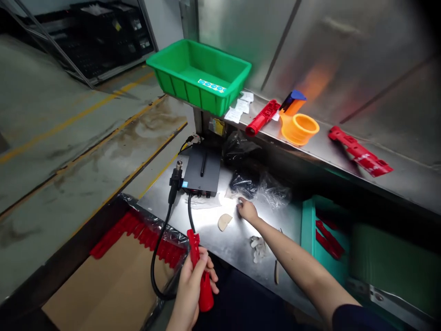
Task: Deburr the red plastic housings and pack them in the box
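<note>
My left hand (190,282) is wrapped round a red plastic part (206,294), held upright near the table's front edge; it has a narrow notched top and a rounded, tube-like lower end. Further out, my right hand (248,210) reaches over the metal table (237,246) with its fingers curled together at the tips. Whatever those fingertips hold, if anything, is too small to make out. Beside them lie a pale half-round piece (225,222) and clear plastic bags (274,188). Crumpled whitish scraps (258,249) lie near my right forearm.
A dark grey box (202,170) with a black cable (153,262) stands at the table's back left. Red parts line a carton (113,280) at lower left. On the shelf are a green bin (193,94), an orange holder (299,131) and red parts (361,154). A teal bin (308,225) stands right.
</note>
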Demonstrator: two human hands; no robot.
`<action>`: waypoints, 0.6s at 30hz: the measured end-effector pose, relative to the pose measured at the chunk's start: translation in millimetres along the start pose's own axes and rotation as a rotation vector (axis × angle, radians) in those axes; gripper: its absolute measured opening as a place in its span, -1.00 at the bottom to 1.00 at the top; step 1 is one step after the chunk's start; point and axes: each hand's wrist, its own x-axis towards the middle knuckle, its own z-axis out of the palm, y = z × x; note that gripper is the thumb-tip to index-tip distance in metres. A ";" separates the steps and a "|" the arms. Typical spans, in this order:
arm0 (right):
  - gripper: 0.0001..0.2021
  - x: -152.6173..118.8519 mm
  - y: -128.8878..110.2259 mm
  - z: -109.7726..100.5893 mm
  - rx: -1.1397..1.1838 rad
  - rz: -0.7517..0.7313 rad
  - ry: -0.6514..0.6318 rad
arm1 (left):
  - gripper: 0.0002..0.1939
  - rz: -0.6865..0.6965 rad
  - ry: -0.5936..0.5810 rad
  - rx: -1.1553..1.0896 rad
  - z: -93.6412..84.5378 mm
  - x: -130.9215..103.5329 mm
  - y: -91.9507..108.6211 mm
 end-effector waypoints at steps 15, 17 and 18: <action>-0.70 8.1 -16.6 19.7 -0.033 -0.004 0.131 | -0.37 -0.040 -0.072 0.011 0.4 49.1 30.5; -0.67 5.8 -17.9 22.6 -0.043 -0.013 0.140 | -0.37 -0.032 -0.039 -0.006 4.0 47.8 30.2; -0.64 5.4 -17.9 23.0 -0.046 -0.016 0.142 | -0.36 -0.025 -0.014 -0.008 5.8 46.4 29.6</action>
